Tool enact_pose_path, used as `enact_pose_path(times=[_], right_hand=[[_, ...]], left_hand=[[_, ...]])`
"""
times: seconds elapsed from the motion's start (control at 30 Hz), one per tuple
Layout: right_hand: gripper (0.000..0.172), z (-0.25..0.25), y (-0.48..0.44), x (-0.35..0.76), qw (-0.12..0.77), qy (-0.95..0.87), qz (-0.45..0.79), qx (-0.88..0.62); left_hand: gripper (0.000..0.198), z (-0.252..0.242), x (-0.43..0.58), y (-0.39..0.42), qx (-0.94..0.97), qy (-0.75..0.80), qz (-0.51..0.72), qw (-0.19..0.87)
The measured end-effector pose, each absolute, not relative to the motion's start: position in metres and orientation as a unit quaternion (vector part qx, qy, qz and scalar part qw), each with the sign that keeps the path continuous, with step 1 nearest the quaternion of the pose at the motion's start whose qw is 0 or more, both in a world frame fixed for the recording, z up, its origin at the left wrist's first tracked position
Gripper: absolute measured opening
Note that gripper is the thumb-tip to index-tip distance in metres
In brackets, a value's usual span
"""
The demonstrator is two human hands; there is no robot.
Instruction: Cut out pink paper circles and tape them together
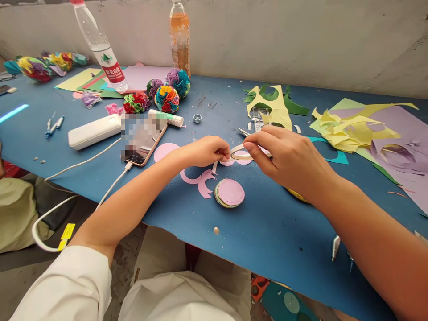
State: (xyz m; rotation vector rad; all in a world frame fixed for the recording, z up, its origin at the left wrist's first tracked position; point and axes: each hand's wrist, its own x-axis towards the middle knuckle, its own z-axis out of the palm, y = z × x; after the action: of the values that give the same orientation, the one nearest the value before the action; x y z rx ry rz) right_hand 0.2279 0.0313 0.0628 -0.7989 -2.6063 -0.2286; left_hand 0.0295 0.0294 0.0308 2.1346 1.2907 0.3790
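Observation:
My right hand point(284, 154) grips a thin white ring, which looks like a roll of double-sided tape point(238, 148), between thumb and fingers. My left hand point(212, 150) is closed in a pinch at the ring's left edge. A short white strip point(214, 167) hangs just below those fingers. Pointed metal tips point(244, 132) show behind the right fingers; whether the hand holds them is hidden. Beneath the hands lies a stack of round paper discs point(230, 193), pink on top. Pink paper offcuts point(204, 183) and a larger pink disc point(166, 152) lie to its left.
A phone point(145, 145) on a white cable, a power bank point(94, 131) and a glue stick point(166, 118) lie left. Ruffled paper balls point(167, 99), a water bottle point(103, 55) and an orange drink bottle point(179, 38) stand behind. Yellow paper scraps point(354, 127) lie right; pens point(335, 247) lie front right.

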Motion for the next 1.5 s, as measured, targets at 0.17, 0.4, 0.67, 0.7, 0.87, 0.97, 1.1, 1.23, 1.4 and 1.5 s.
enact_pose_path(times=[0.17, 0.4, 0.67, 0.7, 0.87, 0.97, 1.1, 1.23, 1.4, 1.5], right_hand=[[0.028, 0.0618, 0.0329, 0.2284, 0.194, -0.934, -0.07, -0.293], [0.025, 0.0611, 0.0352, 0.2282, 0.198, -0.933, -0.062, -0.294], [0.027, 0.0617, 0.0349, 0.2278, 0.185, -0.934, -0.057, -0.302], [0.027, 0.062, 0.0341, 0.2277, 0.181, -0.933, -0.056, -0.304], [0.028, 0.0618, 0.0307, 0.2269, 0.174, -0.932, -0.071, -0.311], [0.028, 0.0611, 0.0307, 0.2264, 0.176, -0.932, -0.077, -0.308], [0.028, 0.0614, 0.0319, 0.2262, 0.171, -0.932, -0.065, -0.313], [0.028, 0.0622, 0.0328, 0.2264, 0.163, -0.929, -0.039, -0.33], [0.028, 0.0624, 0.0344, 0.2266, 0.177, -0.928, -0.047, -0.325], [0.029, 0.0622, 0.0349, 0.2265, 0.178, -0.929, -0.059, -0.321]], left_hand=[[0.016, 0.028, 0.0279, 0.0318, 0.81, 0.482, 0.142, 0.301], [0.022, 0.0226, 0.0292, 0.0345, 0.82, 0.467, 0.142, 0.297], [0.021, 0.0249, 0.0316, 0.0322, 0.833, 0.47, 0.112, 0.269], [0.022, 0.0251, 0.032, 0.0318, 0.834, 0.473, 0.107, 0.263], [0.026, 0.0273, 0.0353, 0.0304, 0.838, 0.496, 0.067, 0.219], [0.028, 0.0287, 0.0359, 0.03, 0.837, 0.503, 0.058, 0.208], [0.026, 0.0291, 0.0342, 0.0305, 0.829, 0.499, 0.075, 0.239], [0.025, 0.0291, 0.0333, 0.0324, 0.822, 0.492, 0.088, 0.272], [0.024, 0.0298, 0.0342, 0.0348, 0.82, 0.485, 0.091, 0.291], [0.024, 0.0298, 0.0348, 0.0353, 0.819, 0.486, 0.087, 0.292]])
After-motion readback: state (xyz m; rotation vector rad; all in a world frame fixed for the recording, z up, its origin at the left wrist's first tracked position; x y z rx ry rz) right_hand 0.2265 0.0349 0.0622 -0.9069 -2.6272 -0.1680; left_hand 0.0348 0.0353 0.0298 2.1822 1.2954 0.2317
